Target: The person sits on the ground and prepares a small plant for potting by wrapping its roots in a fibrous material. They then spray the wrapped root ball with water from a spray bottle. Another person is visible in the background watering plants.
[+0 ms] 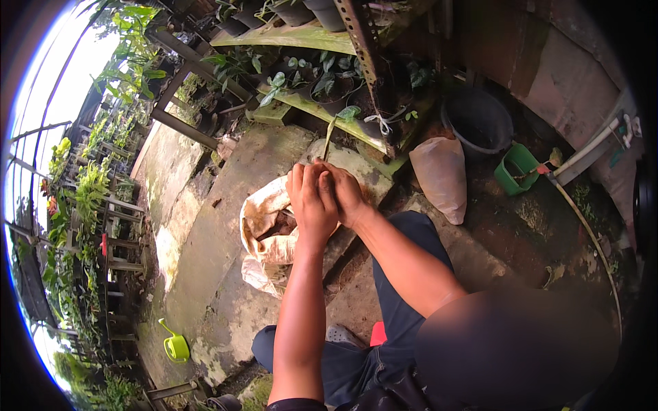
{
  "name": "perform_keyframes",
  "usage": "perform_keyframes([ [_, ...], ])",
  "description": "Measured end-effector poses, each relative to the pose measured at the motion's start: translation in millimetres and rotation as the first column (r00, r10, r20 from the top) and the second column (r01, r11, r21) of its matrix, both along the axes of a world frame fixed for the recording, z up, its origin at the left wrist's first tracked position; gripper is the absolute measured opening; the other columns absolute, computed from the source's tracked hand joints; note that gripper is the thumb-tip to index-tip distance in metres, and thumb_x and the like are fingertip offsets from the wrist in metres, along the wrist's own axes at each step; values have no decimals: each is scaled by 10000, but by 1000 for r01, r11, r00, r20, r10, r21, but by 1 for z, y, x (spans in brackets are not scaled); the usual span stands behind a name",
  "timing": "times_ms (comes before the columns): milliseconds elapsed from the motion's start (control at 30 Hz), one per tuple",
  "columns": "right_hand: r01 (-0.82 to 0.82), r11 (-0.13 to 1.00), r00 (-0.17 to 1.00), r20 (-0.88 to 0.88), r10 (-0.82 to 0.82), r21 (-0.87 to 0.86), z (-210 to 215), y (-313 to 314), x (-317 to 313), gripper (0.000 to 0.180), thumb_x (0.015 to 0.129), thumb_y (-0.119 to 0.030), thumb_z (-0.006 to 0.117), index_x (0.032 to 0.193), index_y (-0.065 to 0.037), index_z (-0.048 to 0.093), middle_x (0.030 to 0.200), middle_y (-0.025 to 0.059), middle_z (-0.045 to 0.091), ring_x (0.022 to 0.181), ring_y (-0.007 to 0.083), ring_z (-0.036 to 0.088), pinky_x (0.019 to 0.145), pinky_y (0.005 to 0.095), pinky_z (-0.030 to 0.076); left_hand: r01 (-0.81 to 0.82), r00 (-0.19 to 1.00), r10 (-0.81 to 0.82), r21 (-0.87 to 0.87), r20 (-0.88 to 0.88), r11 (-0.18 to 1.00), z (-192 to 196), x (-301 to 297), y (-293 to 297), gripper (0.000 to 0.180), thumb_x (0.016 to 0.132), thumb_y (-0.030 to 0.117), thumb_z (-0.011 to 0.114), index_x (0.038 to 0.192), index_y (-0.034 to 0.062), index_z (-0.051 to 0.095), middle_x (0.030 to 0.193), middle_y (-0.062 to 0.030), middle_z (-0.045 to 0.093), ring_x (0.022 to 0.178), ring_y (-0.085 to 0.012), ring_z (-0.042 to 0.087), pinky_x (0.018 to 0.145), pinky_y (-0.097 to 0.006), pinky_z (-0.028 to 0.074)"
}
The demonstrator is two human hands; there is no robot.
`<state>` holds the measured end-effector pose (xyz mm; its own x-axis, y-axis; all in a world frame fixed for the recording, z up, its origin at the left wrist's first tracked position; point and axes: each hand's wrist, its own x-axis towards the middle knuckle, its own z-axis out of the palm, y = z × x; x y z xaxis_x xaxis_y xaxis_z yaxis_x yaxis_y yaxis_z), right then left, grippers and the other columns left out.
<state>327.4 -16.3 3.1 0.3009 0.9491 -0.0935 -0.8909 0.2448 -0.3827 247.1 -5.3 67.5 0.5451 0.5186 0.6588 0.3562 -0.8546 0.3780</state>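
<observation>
My left hand (pixel 310 202) and my right hand (pixel 345 195) are pressed together, fingers closed around the base of a small plant. Its pale stem (pixel 330 139) rises past my fingertips to a green leaf (pixel 349 111). Whatever sits between my palms is hidden. Just below and to the left of my hands, a whitish sack (pixel 265 198) stands with its mouth rolled open. Dark brown material like soil (pixel 282 223) shows inside it, and my left hand covers part of its right rim.
Potted plants (pixel 334 89) fill a low wooden shelf (pixel 312 109) ahead, beside a perforated metal post (pixel 361 51). To the right are a filled bag (pixel 442 178), a black basin (pixel 478 120), a green container (pixel 515 169) and a hose (pixel 582 218). A lime-green watering can (pixel 176 347) stands at lower left.
</observation>
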Motion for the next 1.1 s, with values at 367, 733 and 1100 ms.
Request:
perform_keyframes([
  [367,122,892,181,893,412,-436,6,-68,-5,321,1013,-260,631,1196,-3,690,1102,202,742,1041,357,718,876,455,545,441,889,44,-878,455,185,-108,-78,-35,1071,811,82,889,1644,90,216,1510,-135,503,1366,-268,529,1125,-394,460],
  [733,178,838,-299,783,546,-516,24,-98,-8,311,1012,-282,643,1192,-34,697,1071,214,751,1046,427,713,904,534,557,-343,892,-30,-721,-450,602,-366,-147,-124,376,709,154,921,1004,120,691,1141,-59,698,1166,-320,650,1184,-651,281],
  [1100,367,733,108,809,578,-573,-2,-135,201,229,1048,-174,622,1207,-18,673,1032,59,740,856,119,667,765,262,504,-445,878,85,-739,-471,506,-335,-136,-97,303,782,213,829,1038,96,718,1094,-111,768,1118,-334,696,1040,-452,456],
])
